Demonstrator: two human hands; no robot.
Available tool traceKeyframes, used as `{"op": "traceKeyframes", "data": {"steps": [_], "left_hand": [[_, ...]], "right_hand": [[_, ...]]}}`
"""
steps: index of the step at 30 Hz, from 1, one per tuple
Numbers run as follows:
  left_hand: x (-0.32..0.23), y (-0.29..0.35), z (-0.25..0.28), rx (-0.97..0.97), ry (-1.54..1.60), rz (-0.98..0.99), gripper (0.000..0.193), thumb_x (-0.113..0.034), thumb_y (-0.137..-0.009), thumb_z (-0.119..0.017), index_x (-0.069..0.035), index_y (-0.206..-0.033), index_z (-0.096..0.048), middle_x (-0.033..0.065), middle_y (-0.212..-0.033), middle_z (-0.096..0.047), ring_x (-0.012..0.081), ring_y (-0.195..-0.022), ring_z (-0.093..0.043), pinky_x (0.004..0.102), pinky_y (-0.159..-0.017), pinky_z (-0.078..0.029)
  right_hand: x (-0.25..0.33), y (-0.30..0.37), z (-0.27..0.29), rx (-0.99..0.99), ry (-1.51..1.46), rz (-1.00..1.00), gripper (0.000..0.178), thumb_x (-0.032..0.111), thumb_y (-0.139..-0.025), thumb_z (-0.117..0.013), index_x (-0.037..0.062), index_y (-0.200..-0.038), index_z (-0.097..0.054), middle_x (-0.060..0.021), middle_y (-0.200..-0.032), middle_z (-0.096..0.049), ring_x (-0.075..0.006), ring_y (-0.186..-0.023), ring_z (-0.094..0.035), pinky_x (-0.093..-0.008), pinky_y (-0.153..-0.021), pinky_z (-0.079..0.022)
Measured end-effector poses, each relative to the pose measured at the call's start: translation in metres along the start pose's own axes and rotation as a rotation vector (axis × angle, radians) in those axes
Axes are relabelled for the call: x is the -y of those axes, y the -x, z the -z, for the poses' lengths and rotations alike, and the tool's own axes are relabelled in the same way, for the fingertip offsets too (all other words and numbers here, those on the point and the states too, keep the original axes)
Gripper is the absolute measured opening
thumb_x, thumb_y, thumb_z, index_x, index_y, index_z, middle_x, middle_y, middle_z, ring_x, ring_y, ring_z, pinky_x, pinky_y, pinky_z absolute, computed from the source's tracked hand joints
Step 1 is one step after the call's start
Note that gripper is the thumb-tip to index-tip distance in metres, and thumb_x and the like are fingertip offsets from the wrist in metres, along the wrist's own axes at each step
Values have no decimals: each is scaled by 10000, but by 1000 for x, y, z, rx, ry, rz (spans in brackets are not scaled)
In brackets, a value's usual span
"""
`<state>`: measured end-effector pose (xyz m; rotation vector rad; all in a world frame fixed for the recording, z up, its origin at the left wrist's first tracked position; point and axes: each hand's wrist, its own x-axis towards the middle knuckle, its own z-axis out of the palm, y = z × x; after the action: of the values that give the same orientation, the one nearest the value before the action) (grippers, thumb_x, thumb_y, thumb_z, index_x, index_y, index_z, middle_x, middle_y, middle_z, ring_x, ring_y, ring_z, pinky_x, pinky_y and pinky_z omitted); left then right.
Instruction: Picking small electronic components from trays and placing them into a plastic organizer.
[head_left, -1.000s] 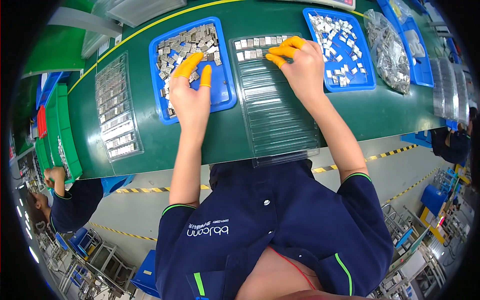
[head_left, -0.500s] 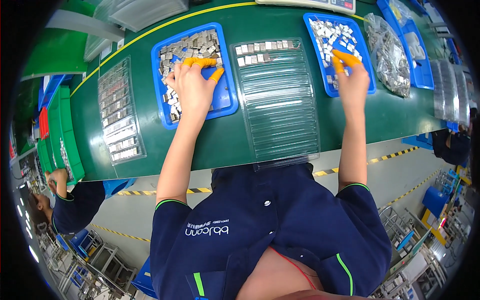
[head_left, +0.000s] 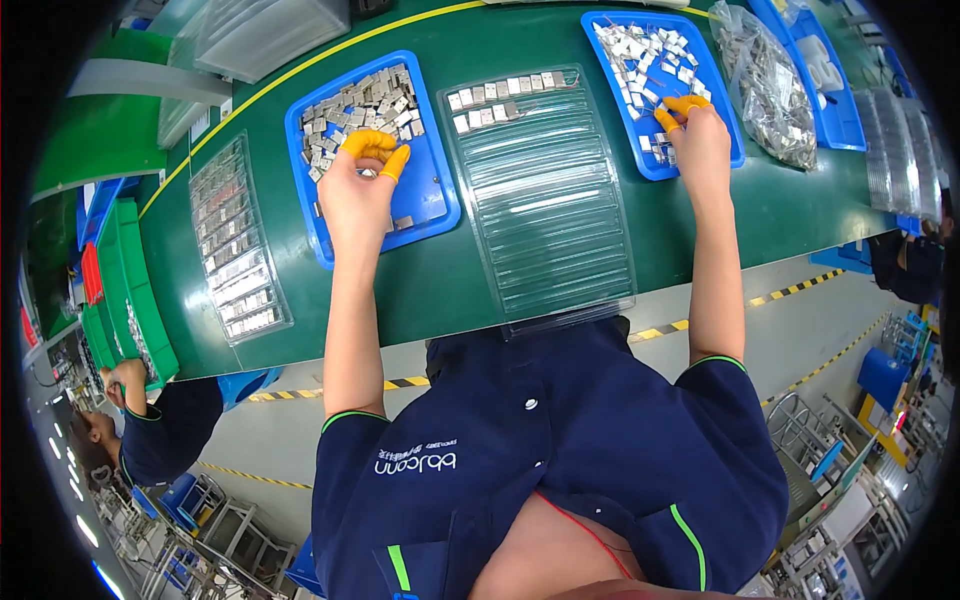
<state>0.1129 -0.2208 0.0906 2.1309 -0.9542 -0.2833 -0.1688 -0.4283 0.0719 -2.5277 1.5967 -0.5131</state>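
Observation:
My left hand is over the left blue tray, which holds many small grey metal pieces. Its fingers, in yellow finger covers, curl toward the thumb; a bit of something pale shows below them, but I cannot make it out. Over the right blue tray, my right hand has its covered thumb and fingers closed among small white pieces with thin wires. What they pinch is hidden. Between the trays lies a clear ribbed plastic tray, with two short rows of small pieces at its far end.
Another clear tray, filled with pieces, lies at the left. A plastic bag of parts and another blue tray are at the right. Green bins stand far left, beside a co-worker's hand. Stacked clear trays sit at the back.
My left hand has drawn nearer to me across its tray, and its spread fingers have curled toward the thumb. My right hand stays over its tray, its fingers now closer together. The whole view has shifted slightly.

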Motion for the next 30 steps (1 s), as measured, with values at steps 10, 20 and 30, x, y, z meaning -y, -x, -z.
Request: {"op": "traceKeyframes", "data": {"steps": [10,20,30], "left_hand": [[12,12,8,98,643,301,231,52,-755,-630,43,-965,-538,148,-867,-629,190,-772,-639,245,-715,-513],[-10,29,2,-8,786,208,209,6,-704,-709,46,-892,-626,95,-866,-650,147,-797,-630,223,-702,-495],[-35,49,-1,183,903,137,231,56,-738,-651,52,-968,-632,125,-922,-645,184,-860,-625,266,-797,-500]], "right_hand": [[14,5,20,38,-843,-292,221,58,-817,-593,-55,-1005,-614,-132,-881,-655,-163,-805,-645,-236,-709,-503],[99,30,29,275,-1225,-29,285,48,-814,-607,-31,-1083,-560,-107,-889,-643,-157,-825,-631,-233,-745,-496],[152,48,32,403,-1165,103,169,55,-753,-668,32,-920,-675,-69,-849,-673,-119,-746,-634,-231,-702,-498]]}}
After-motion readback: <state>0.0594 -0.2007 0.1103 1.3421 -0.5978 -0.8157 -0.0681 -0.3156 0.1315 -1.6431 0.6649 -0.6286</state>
